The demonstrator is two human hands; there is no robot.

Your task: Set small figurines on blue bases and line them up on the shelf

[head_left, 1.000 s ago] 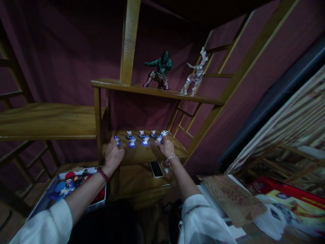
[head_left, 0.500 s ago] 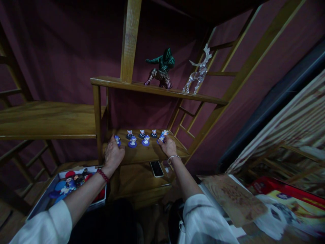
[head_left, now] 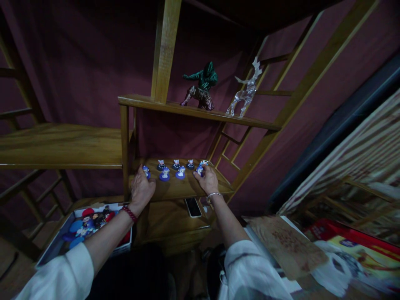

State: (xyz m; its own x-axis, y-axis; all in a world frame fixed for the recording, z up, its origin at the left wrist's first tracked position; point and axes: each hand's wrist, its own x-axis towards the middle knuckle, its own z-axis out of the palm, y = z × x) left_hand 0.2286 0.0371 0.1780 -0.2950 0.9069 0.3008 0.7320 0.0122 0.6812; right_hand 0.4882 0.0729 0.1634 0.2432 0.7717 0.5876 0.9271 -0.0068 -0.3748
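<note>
Small figurines on round bases stand in two rows on the lower wooden shelf (head_left: 178, 188). At the left end of the front row, my left hand (head_left: 142, 187) closes its fingers on a purple figurine (head_left: 146, 170). My right hand (head_left: 207, 180) pinches another purple figurine (head_left: 199, 170) at the right end, its base partly covered by my fingers. Between my hands stand two purple-based figurines, one left (head_left: 164, 174) and one right (head_left: 180, 172). Behind them is a row of dark-based figurines (head_left: 176, 164), with a blue-and-white one (head_left: 204, 163) at the right.
A green-hooded crouching statue (head_left: 203, 86) and a clear deer (head_left: 245, 93) stand on the upper shelf (head_left: 175, 106). Below lies a phone (head_left: 193, 207). An open box of figurines (head_left: 46, 251) is at lower left. Paper (head_left: 287, 246) and a plastic bag (head_left: 334, 266) lie at lower right.
The view has shifted slightly, so the shelves and left-side things appear a little further right. Both hands remain at the same figurines.
</note>
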